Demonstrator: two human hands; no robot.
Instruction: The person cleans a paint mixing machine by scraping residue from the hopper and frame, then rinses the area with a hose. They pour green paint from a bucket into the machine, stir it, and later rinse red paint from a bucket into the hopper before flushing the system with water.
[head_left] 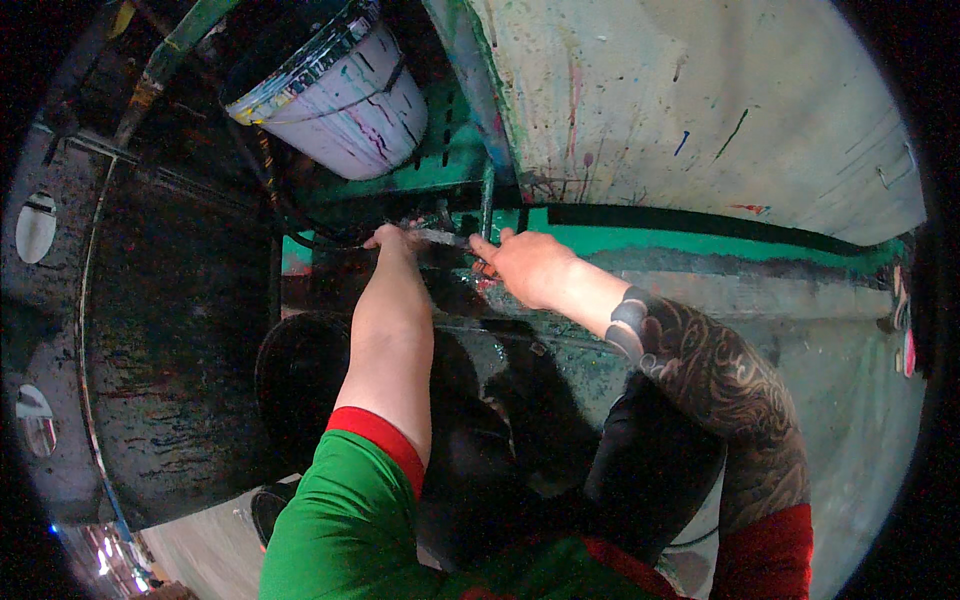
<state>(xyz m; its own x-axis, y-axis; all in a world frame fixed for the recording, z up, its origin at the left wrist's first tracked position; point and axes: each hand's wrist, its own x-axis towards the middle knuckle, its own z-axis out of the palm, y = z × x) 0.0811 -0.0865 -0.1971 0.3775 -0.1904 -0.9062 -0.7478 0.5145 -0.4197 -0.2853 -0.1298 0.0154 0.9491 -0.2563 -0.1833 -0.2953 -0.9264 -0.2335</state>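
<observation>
Green sleeves [340, 520] lead to both hands mid-job: left hand [392, 240] closes its grip on a thin metal tool [440, 237], right hand [525, 265] pinching just beside, under the paint-streaked bucket [335, 95].

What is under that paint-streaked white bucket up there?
The bucket sits on a green metal frame with slots. Below it, both hands meet at a small metal part; its underside is hidden.

Left hand [392, 238] apparently gripping, right hand [525, 265] outstretched
</observation>
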